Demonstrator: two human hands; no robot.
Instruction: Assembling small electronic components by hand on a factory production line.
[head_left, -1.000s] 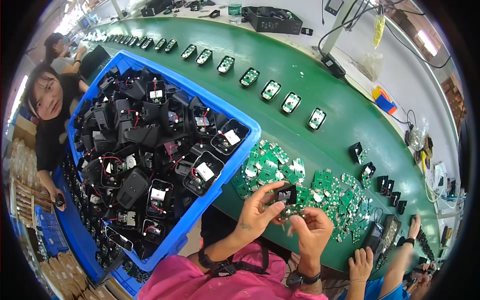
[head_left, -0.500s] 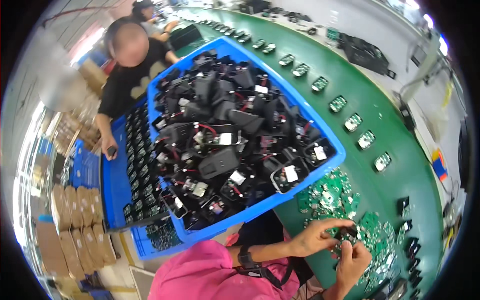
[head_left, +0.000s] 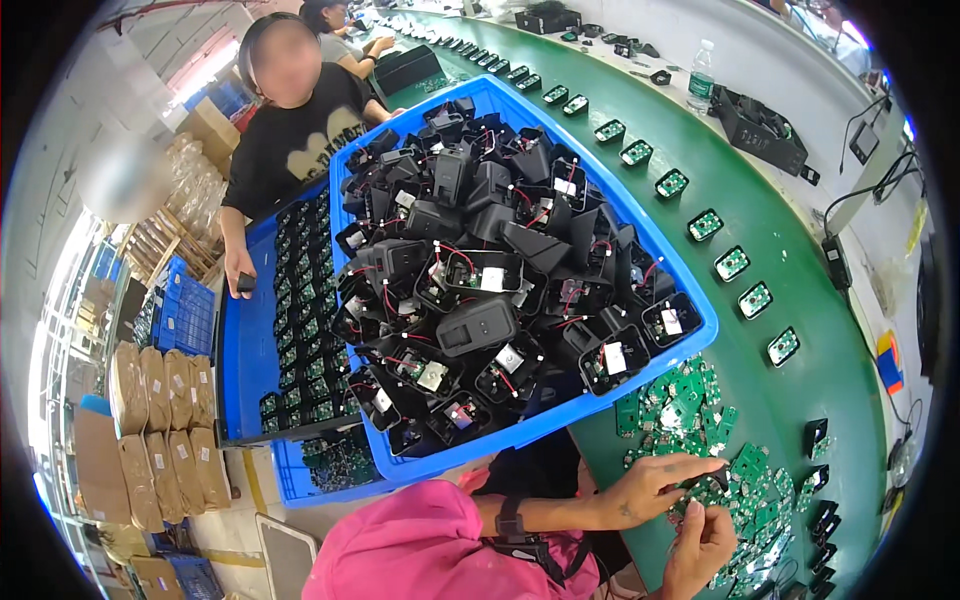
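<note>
My left hand and my right hand meet at the lower right, over a heap of small green circuit boards on the green belt. Both sets of fingertips pinch a small black part between them. A dark band sits on my left wrist. A big blue bin stands just left of my hands, piled with black plastic housings that trail red and black wires. My pink sleeve fills the bottom edge.
A curved green belt carries a row of open housings with green boards. Several black shells lie right of the heap. A person in a black shirt stands at a blue tray of parts. A water bottle and a black box stand far back.
The view has swung left, so my hands have slid to the lower right corner and the person in black now shows at the top. My hands stay together on the small part.
</note>
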